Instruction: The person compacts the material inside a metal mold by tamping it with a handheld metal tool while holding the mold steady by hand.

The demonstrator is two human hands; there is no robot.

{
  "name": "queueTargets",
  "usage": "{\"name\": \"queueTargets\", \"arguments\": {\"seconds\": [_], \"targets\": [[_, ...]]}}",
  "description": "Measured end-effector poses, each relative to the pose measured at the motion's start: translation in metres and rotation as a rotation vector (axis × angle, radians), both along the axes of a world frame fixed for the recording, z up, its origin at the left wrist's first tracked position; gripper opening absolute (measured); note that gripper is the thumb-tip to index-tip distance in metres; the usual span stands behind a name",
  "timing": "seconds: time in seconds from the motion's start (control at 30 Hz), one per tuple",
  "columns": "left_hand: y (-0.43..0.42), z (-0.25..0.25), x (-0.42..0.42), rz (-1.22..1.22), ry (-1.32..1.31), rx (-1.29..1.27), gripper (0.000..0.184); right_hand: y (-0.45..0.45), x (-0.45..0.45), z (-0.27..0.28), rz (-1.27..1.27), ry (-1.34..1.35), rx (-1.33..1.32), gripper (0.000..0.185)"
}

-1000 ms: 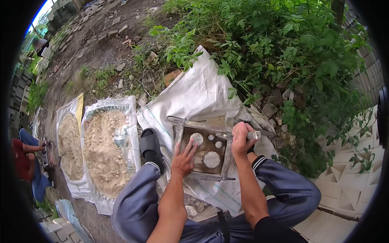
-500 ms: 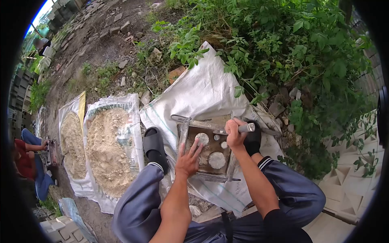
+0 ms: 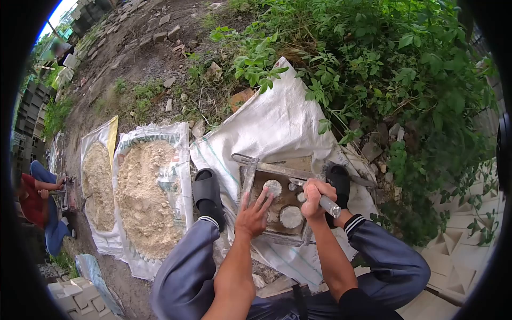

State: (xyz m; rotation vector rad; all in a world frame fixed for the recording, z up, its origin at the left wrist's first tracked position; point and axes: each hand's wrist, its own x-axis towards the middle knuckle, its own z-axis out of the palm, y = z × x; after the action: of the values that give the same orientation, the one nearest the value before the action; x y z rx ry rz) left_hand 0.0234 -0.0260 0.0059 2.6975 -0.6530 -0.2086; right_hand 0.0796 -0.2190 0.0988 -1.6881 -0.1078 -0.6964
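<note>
A square frame mould [image 3: 248, 181] lies on a white woven sack [image 3: 272, 120] between my feet. Inside it, round pale discs show: a large one [image 3: 291, 217], another [image 3: 272, 187] and smaller ones near my right hand. My left hand [image 3: 253, 217] rests at the mould's left side, fingers spread, fingertips touching the disc at upper left. Above the mould's right side, my right hand [image 3: 318, 196] is wrapped around a metal tool [image 3: 330, 207] with a thick round grey handle. Its working end is mostly hidden by the hand, so I cannot tell its kind.
To the left, two sacks carry heaps of sandy powder [image 3: 146, 197]. A person in a red shirt [image 3: 34, 200] sits farther left; another is at upper left. Leafy plants [image 3: 373, 69] grow at upper right. Patterned pale blocks [image 3: 453, 240] stand at right.
My right hand has moved down and turned the tool, so its handle now points down to the right. My left hand stays on the mould. The view has shifted slightly.
</note>
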Motion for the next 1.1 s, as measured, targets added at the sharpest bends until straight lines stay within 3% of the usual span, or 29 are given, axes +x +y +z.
{"name": "queueTargets", "arguments": {"seconds": [0.03,0.1,0.17,0.23,0.27,0.33,0.37,0.4,0.53,0.67,0.7,0.77,0.9,0.93,1.03,1.1], "targets": [[0.000,0.000,-0.003,-0.001,0.012,-0.016,0.066,0.010,0.006,-0.009,0.006,-0.016,-0.067,0.026],[0.000,-0.002,0.000,0.003,-0.029,-0.017,0.067,0.008,0.014,-0.010,0.252,0.119,-0.326,0.026],[-0.001,-0.004,-0.005,-0.014,-0.065,-0.011,0.069,0.014,0.016,0.014,0.197,0.001,-0.306,0.027],[0.000,-0.006,-0.002,-0.009,-0.107,-0.025,0.068,0.012,0.016,0.032,0.173,0.150,-0.104,0.026],[0.000,-0.006,-0.002,-0.004,-0.111,-0.021,0.068,0.014,0.017,0.025,0.178,0.048,-0.006,0.025],[0.002,-0.004,-0.004,-0.005,-0.078,-0.005,0.068,0.017,0.024,-0.017,0.185,-0.035,-0.134,0.026],[0.000,-0.003,-0.002,-0.008,-0.056,0.005,0.069,0.018,0.030,-0.027,0.187,-0.129,-0.269,0.026],[-0.001,-0.003,0.000,0.003,-0.063,0.001,0.069,0.024,0.035,-0.015,0.216,-0.061,-0.312,0.026],[-0.001,-0.004,0.002,-0.009,-0.070,-0.006,0.070,0.032,0.033,0.014,0.213,0.208,-0.089,0.025],[0.003,-0.009,-0.004,-0.012,-0.101,-0.025,0.070,0.055,0.045,-0.011,0.246,-0.041,-0.148,0.032],[0.001,-0.011,-0.003,-0.010,-0.135,-0.045,0.070,0.057,0.051,-0.006,0.252,-0.048,-0.154,0.032],[0.000,-0.010,-0.009,-0.014,-0.131,-0.042,0.069,0.060,0.057,0.005,0.333,0.216,-0.128,0.032],[0.003,-0.009,-0.003,-0.009,-0.058,0.003,0.067,0.064,0.045,-0.010,0.232,0.096,0.094,0.032],[0.005,-0.015,-0.005,-0.013,-0.079,-0.030,0.066,0.066,0.053,-0.017,0.321,0.018,-0.080,0.031],[0.003,-0.019,-0.007,-0.020,-0.067,0.001,0.066,0.071,0.060,0.001,0.484,0.204,-0.149,0.032],[0.000,-0.017,-0.004,-0.016,-0.096,-0.031,0.066,0.066,0.055,-0.002,0.451,0.195,-0.101,0.030]]}}
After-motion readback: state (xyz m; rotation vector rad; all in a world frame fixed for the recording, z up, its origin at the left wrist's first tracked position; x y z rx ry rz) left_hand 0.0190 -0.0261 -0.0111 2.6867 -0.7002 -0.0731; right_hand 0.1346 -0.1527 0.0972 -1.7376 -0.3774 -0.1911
